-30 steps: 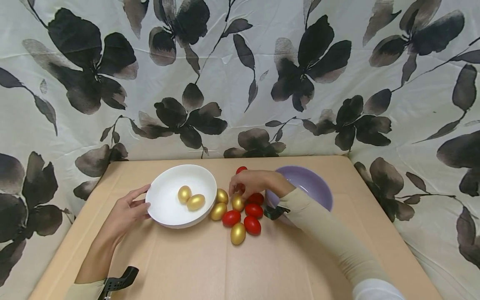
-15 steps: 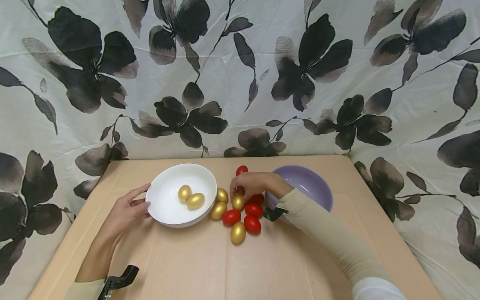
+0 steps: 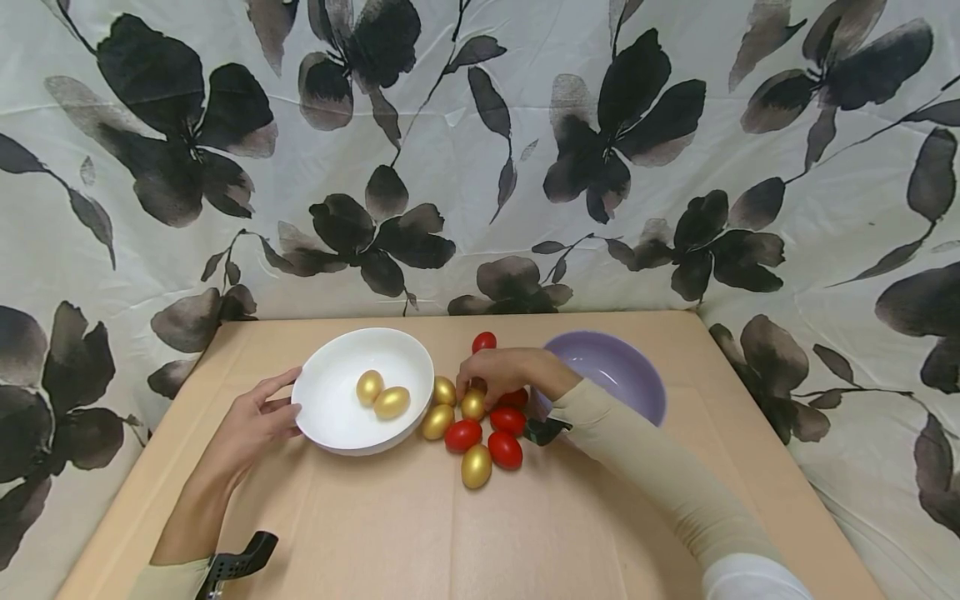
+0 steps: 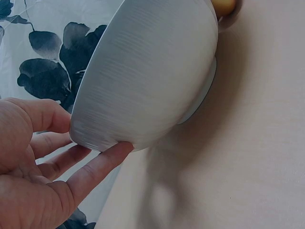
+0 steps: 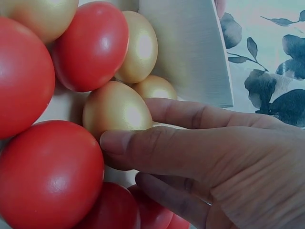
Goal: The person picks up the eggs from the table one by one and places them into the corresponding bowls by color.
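In the head view my left hand (image 3: pixel 255 423) holds the left side of a white bowl (image 3: pixel 330 392). The left wrist view has its fingers and thumb against the wall of the white bowl (image 4: pixel 147 76). Two golden eggs (image 3: pixel 392 403) lie inside the bowl. My right hand (image 3: pixel 506 371) is among the loose eggs between the bowls. In the right wrist view, its thumb and index finger pinch a golden egg (image 5: pixel 114 107). A red egg (image 5: pixel 93 45) and a larger-looking red egg (image 5: pixel 52 174) lie close to it. Part of the pinched egg is hidden by the thumb.
A purple bowl (image 3: pixel 622 371) stands on the right, partly behind my right forearm. More golden eggs and red eggs (image 3: pixel 505 450) crowd the wooden table (image 3: pixel 375 533) beside the white bowl. One red egg (image 3: pixel 483 341) lies beyond my right hand. Floral cloth (image 3: pixel 480 150) hangs behind the table.
My right hand has lowered slightly toward me, and its fingers now pinch a golden egg, which has shifted a little left. The far red egg shows more. My left hand and the white bowl stay put.
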The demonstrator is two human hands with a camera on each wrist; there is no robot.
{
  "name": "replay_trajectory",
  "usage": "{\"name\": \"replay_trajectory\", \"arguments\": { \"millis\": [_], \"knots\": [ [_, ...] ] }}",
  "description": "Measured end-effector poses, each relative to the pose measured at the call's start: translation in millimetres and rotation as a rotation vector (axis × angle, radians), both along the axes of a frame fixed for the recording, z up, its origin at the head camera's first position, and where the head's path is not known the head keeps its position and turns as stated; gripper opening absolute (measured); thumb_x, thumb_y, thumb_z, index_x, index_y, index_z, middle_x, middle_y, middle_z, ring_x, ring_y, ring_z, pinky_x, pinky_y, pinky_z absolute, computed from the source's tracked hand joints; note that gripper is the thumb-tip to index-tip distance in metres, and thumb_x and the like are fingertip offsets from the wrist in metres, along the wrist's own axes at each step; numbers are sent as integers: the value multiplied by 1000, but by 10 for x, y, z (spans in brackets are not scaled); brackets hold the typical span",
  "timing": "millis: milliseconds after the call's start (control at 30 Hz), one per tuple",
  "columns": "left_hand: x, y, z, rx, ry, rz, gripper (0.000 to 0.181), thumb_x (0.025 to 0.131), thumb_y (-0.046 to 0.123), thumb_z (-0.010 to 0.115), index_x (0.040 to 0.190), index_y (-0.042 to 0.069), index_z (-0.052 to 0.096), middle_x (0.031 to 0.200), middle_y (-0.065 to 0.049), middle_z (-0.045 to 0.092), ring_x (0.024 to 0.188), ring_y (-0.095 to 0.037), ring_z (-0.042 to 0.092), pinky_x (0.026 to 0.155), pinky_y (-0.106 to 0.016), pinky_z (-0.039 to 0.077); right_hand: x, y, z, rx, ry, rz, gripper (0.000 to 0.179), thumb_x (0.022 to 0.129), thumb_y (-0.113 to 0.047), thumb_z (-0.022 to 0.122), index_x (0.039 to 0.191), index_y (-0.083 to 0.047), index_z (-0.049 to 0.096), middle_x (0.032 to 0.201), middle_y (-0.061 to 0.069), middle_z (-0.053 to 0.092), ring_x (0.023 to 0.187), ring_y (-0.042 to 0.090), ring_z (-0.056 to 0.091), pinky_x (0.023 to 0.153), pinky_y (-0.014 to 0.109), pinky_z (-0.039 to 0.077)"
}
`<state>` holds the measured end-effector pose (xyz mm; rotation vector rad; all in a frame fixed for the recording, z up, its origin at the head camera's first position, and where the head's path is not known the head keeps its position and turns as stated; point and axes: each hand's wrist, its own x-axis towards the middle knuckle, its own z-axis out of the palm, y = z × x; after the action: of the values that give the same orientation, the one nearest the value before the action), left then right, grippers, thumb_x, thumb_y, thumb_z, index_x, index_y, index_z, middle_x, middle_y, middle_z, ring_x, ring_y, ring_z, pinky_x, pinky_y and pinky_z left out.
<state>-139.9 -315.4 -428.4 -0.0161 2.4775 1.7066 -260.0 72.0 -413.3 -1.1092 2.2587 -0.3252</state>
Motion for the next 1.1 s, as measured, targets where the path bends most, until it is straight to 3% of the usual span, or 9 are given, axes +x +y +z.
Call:
{"name": "replay_trajectory", "arguments": {
  "millis": [200,600,1100],
  "knots": [
    [4,6,-8,-6,5,-2,65,99,3,60,158,1,32,155,-32,34,106,-11,67,82,-39,63,6,-21,8,19,-1,0,34,83,-9,83,113,-20,73,104,-9,68,103,19,63,87,23,54],
    [-11,1,-23,8,-19,3,66,99,3,61,159,4,32,157,-29,32,103,-3,65,81,-36,63,-9,-34,20,17,-2,54,32,83,-10,84,110,-24,77,103,-8,67,97,14,60,90,24,52],
    [-21,-7,-27,22,-15,0,66,99,2,60,158,3,32,157,-29,31,103,-3,65,81,-36,63,2,1,29,-2,-5,36,31,84,-9,83,109,-25,77,101,-9,65,95,12,58,87,23,53]
  ]
}}
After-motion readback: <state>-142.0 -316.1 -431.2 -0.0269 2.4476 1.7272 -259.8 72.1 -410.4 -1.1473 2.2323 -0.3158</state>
